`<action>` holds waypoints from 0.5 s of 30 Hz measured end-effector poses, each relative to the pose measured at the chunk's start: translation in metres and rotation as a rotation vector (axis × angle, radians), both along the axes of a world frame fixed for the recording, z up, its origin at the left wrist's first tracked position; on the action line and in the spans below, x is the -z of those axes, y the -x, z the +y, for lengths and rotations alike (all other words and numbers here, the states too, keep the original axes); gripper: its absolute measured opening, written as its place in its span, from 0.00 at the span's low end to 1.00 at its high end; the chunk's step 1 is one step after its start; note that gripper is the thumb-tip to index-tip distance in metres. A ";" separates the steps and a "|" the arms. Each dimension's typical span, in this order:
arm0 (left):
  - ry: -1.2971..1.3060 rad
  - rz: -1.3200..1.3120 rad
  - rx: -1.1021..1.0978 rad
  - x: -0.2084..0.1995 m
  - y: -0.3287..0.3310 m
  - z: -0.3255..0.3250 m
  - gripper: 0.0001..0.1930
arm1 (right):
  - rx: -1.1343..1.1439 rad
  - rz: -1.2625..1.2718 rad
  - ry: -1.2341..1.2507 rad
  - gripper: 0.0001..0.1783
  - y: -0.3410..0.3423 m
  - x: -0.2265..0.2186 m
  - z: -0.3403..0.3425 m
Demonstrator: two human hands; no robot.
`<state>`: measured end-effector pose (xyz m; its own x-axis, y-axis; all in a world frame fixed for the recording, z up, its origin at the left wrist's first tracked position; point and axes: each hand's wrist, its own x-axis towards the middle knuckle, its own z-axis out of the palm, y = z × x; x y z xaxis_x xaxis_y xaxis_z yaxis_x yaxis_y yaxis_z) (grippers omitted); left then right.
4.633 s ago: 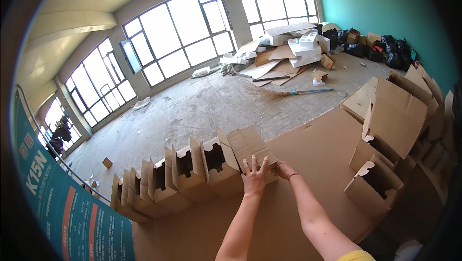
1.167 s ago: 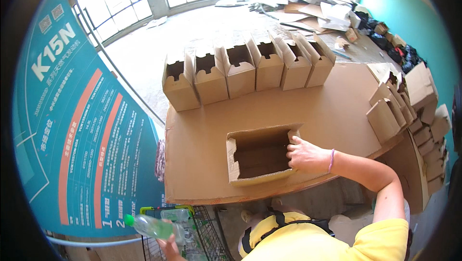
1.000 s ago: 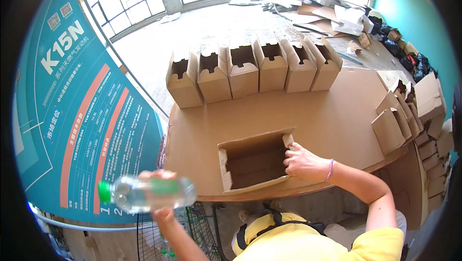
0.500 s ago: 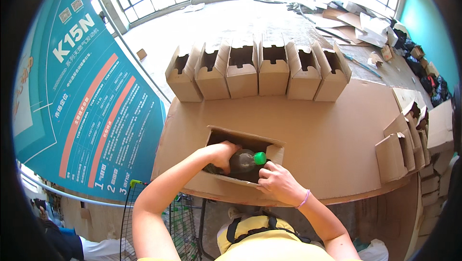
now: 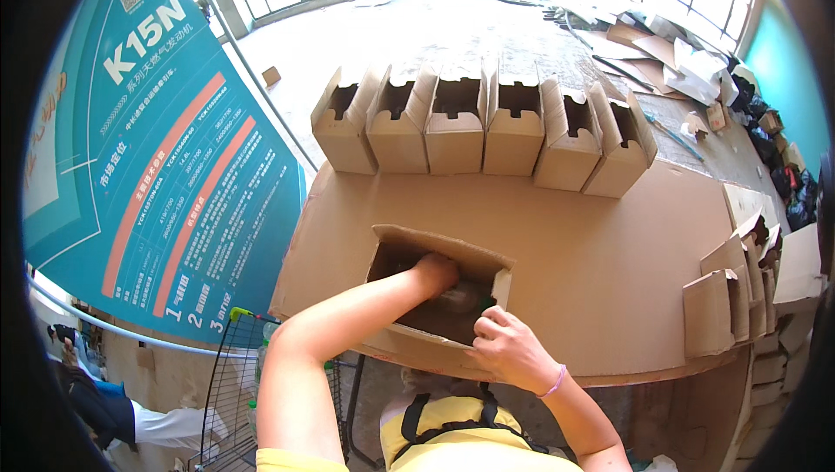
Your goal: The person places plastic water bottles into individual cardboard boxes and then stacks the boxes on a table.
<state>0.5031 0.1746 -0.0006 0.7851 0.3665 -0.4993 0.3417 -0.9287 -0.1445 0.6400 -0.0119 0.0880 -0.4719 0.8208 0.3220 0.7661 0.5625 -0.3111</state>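
An open cardboard box lies near the front edge of the cardboard-covered table. My left hand reaches down inside it, closed on a clear plastic bottle; the fingertips are hidden. The bottle lies tilted toward the box's right end, its green cap mostly in shadow. At the box's near right corner, my right hand has its fingers curled on the cardboard edge.
Several open cardboard boxes stand in a row along the table's far edge. More boxes stand at the right. A wire cart with bottles sits below left, beside a teal banner. A person is at lower left.
My left hand has pushed deeper into the box, and the bottle with its green cap has sunk below the rim. My right hand has shifted slightly down, still at the corner. The view has tilted slightly.
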 end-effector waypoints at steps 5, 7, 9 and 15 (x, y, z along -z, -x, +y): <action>0.233 -0.050 -0.118 -0.041 0.016 0.013 0.13 | 0.072 0.042 0.039 0.09 0.008 -0.009 0.005; 0.375 -0.270 -0.145 -0.073 0.037 0.018 0.19 | 0.103 0.062 0.075 0.08 0.011 -0.012 0.004; 0.442 -0.752 -0.138 -0.135 0.080 0.003 0.25 | 0.148 0.062 0.085 0.09 0.010 -0.009 0.002; 0.365 -1.852 -0.972 -0.109 0.312 -0.033 0.20 | 0.349 0.071 0.148 0.10 0.023 -0.018 0.003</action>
<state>0.1913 0.1420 0.1086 -0.0052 0.9493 0.3145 0.1106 -0.3120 0.9436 0.6171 -0.0094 0.1057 -0.1371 0.9681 0.2096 0.8770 0.2170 -0.4287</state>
